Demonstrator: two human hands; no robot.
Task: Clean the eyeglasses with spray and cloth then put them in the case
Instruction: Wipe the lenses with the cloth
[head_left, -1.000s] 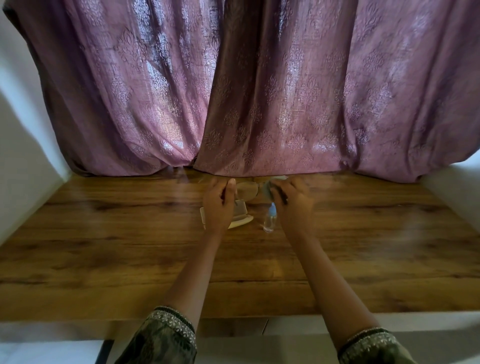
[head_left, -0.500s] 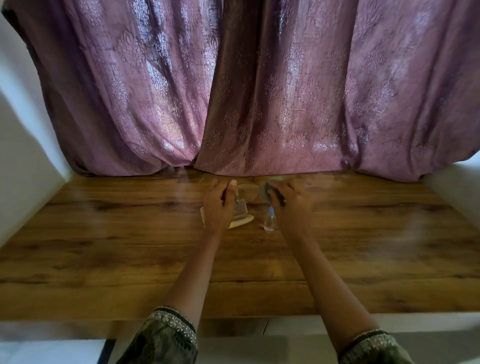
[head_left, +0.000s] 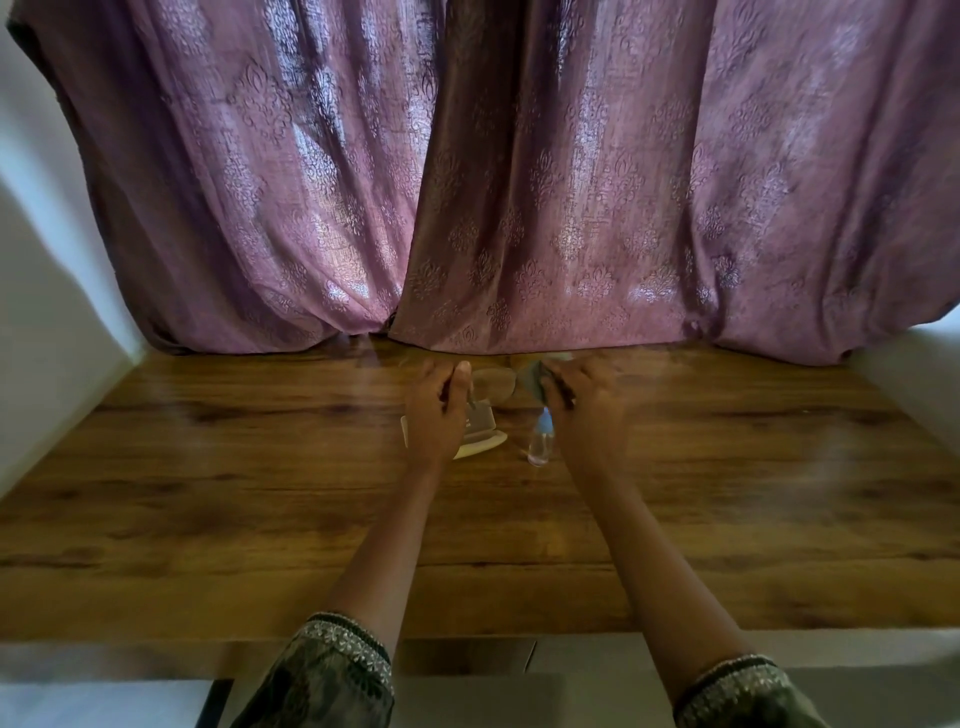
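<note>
I hold the eyeglasses (head_left: 493, 383) up over the far middle of the wooden table (head_left: 260, 493). My left hand (head_left: 436, 410) grips their left end, with one clear lens showing between my hands. My right hand (head_left: 582, 405) pinches a grey-green cloth (head_left: 532, 382) around the other lens, which is hidden. Below my hands lies the open cream eyeglass case (head_left: 485, 441), partly covered by my left hand. A small clear spray bottle (head_left: 540, 441) with a pale blue top stands just right of the case.
Purple patterned curtains (head_left: 467, 182) hang down to the table's far edge, right behind my hands. White walls (head_left: 47, 260) close in both sides. The near table edge runs just above my sleeves.
Both hands stay in place with the eyeglasses. My right hand has shifted slightly with the cloth on the lens.
</note>
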